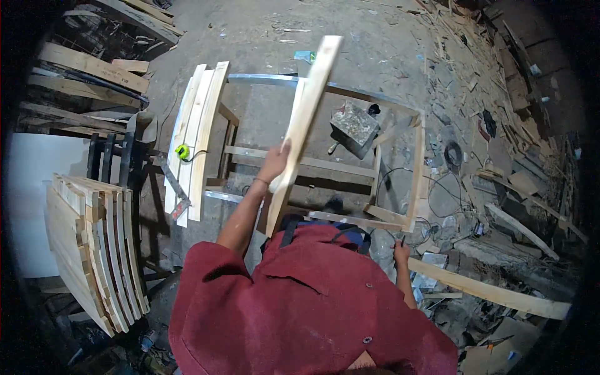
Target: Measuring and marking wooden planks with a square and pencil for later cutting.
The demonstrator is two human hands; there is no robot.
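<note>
My left hand (275, 161) grips a long pale board (315, 81) that slants across the wooden frame (416, 165), its far end past the back rail. A narrower pale piece (298, 97) lies along its left side. Low at the right, my right hand (400, 253) is closed around a small dark thin object (403, 239), beside the frame's near right corner. Several boards (209, 134) rest across the frame's left end, with a yellow-green tape measure (182, 152) and a metal square (176, 187) on them. A speckled grey block (355, 128) shows inside the frame.
Stacked wooden panels (94, 244) stand at the lower left, below more planks (94, 62). A loose board (487, 287) extends rightward near my right hand. Coiled cable (453, 154) and wood scraps (522, 219) cover the floor at the right.
</note>
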